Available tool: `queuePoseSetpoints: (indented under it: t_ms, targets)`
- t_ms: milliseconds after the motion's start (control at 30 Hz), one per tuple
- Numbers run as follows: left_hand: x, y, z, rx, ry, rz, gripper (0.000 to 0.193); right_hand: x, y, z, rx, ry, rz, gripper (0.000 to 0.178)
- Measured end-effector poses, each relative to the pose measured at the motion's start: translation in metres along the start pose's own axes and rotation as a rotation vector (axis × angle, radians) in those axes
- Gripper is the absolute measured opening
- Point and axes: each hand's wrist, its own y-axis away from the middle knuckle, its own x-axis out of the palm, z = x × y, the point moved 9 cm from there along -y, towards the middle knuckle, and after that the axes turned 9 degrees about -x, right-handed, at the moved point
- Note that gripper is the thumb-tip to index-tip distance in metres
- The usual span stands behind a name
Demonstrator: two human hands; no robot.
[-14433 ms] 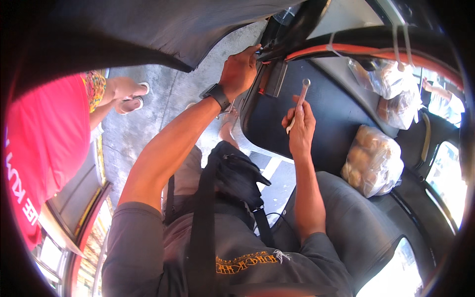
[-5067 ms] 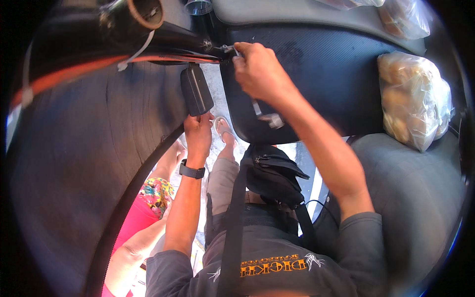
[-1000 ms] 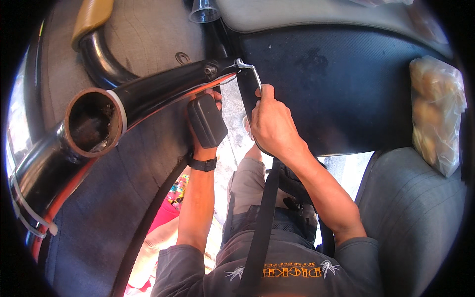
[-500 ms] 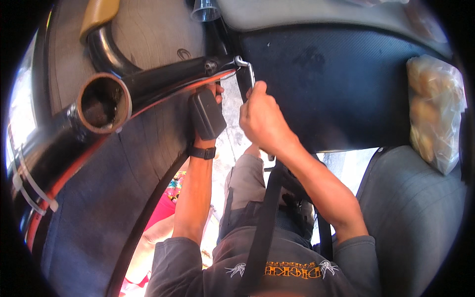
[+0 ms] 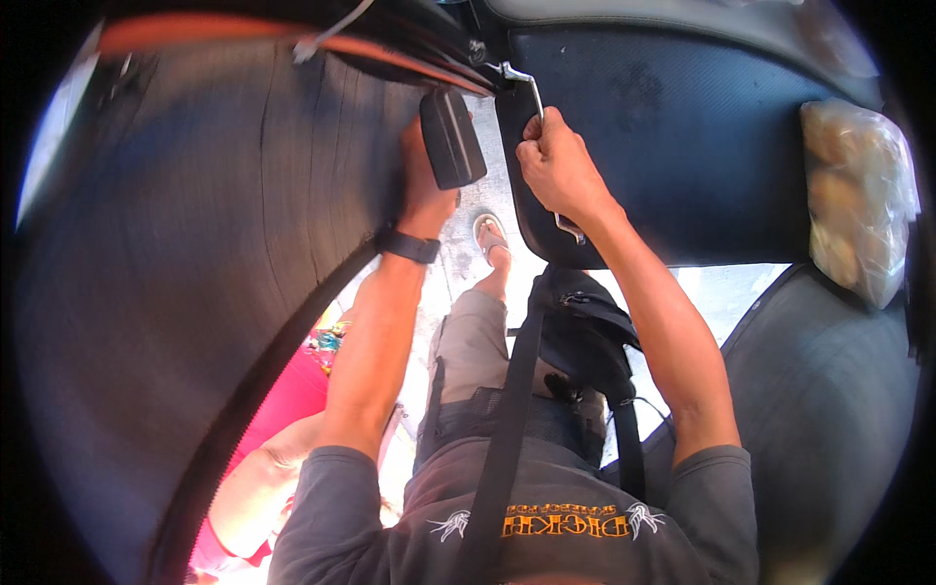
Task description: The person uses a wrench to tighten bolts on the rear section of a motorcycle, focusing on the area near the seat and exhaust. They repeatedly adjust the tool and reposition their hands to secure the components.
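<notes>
My right hand (image 5: 567, 171) is closed around the shaft of a silver offset wrench (image 5: 531, 86). The wrench's upper head meets a small bolt fitting (image 5: 495, 68) at the end of a dark tube, and its lower end sticks out below my palm. My left hand (image 5: 426, 185) is raised beside the grey-black panel, just below the tube. A black box-shaped case (image 5: 453, 141) covers the back of that hand and hides most of its fingers, so their grip is unclear. A black band (image 5: 409, 246) circles my left wrist.
An orange-red strip (image 5: 214, 34) runs along the tube, with a white cable tie (image 5: 327, 34) on it. A dark padded seat (image 5: 673, 156) lies at the right, beside a clear plastic bag (image 5: 853, 210) of yellowish lumps. My black shoulder bag (image 5: 585, 312) hangs below. A person in pink (image 5: 278, 400) is at lower left.
The view has shifted, taking the round tube opening out of sight. The wrench leans more, its top toward the left, still in my right hand. My left hand appears higher and farther right.
</notes>
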Motion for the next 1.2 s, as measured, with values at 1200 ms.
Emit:
queuePoseSetpoints:
  t_ms: [1200]
  targets:
    - [0.009,0.015,-0.013,0.218,-0.262,-0.323,0.041,0.015,-0.003,-0.015,0.058,-0.157,0.018,0.017]
